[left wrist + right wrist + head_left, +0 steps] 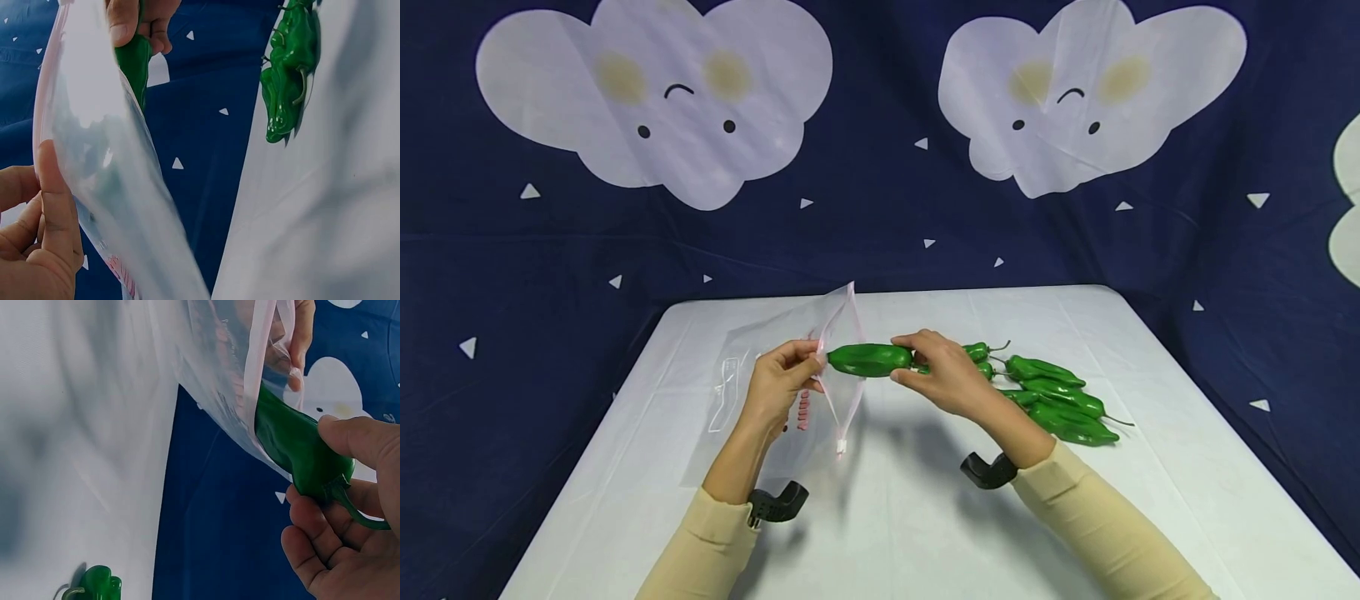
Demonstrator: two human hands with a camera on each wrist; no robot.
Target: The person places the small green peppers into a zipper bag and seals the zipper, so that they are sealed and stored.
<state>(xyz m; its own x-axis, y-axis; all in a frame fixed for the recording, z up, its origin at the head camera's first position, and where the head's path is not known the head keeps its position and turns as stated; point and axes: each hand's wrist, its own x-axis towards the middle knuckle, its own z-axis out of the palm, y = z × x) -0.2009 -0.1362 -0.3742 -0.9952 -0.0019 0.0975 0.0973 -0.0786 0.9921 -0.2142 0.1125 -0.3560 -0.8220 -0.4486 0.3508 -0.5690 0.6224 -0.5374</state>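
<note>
A clear zip bag point(752, 400) with a pink-edged mouth is held up by my left hand point(778, 383), whose thumb and fingers pinch its rim. In the left wrist view the left hand point(50, 231) grips the pink zip edge point(45, 106). My right hand point(943, 371) holds a green pepper point(868, 360) by its stem end. The pepper's tip points left, at the bag's mouth. In the right wrist view the pepper point(300, 450) lies partly inside the opening, between the right thumb and fingers point(306, 515).
Several more green peppers point(1071, 421) lie in a group at the right of the white table point(910, 517). Behind the table hangs a dark blue cloth point(880, 208) with clouds. A black wrist camera point(778, 502) is on the left wrist, another point(988, 471) on the right.
</note>
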